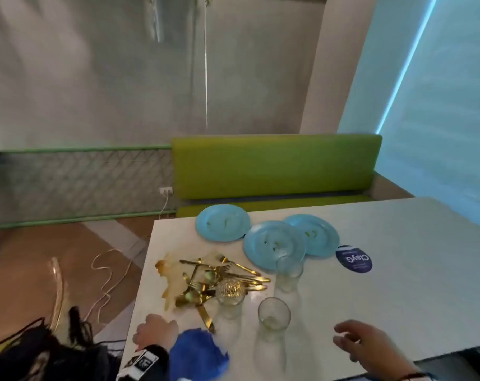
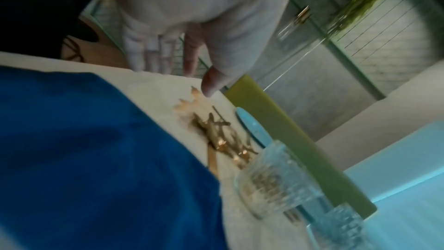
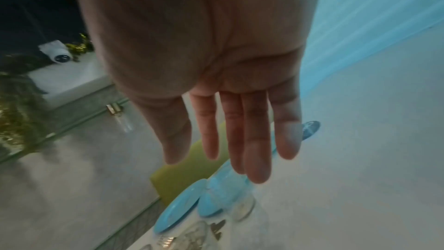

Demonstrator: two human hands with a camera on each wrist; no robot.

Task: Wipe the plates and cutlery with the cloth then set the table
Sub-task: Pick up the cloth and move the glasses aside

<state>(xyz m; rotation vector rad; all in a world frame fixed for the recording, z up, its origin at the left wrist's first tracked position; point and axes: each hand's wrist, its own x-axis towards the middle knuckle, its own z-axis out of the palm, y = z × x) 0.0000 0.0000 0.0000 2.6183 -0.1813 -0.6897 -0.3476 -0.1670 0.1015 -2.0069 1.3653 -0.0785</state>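
Three light-blue plates [image 1: 222, 222] [image 1: 273, 244] [image 1: 315, 233] lie at the far side of the white table [image 1: 412, 284], two of them overlapping. A heap of gold cutlery [image 1: 219, 276] lies in front of them, over a brownish spill [image 1: 166, 270]. A blue cloth [image 1: 196, 353] sits bunched at the near edge, beside my left wrist. My left hand [image 1: 155, 329] is over the table's near left corner; in the left wrist view its fingers [image 2: 153, 58] are straight and hold nothing, with the cloth [image 2: 84, 149] below the wrist. My right hand [image 1: 351, 339] hovers open over the table, fingers [image 3: 254, 149] extended.
Three clear glasses [image 1: 230, 291] [image 1: 274, 312] [image 1: 288, 270] stand between the cutlery and my right hand. A round dark-blue sticker [image 1: 354, 259] lies right of the plates. A green bench [image 1: 274, 166] runs behind the table. Cables trail on the floor [image 1: 107, 273] at left.
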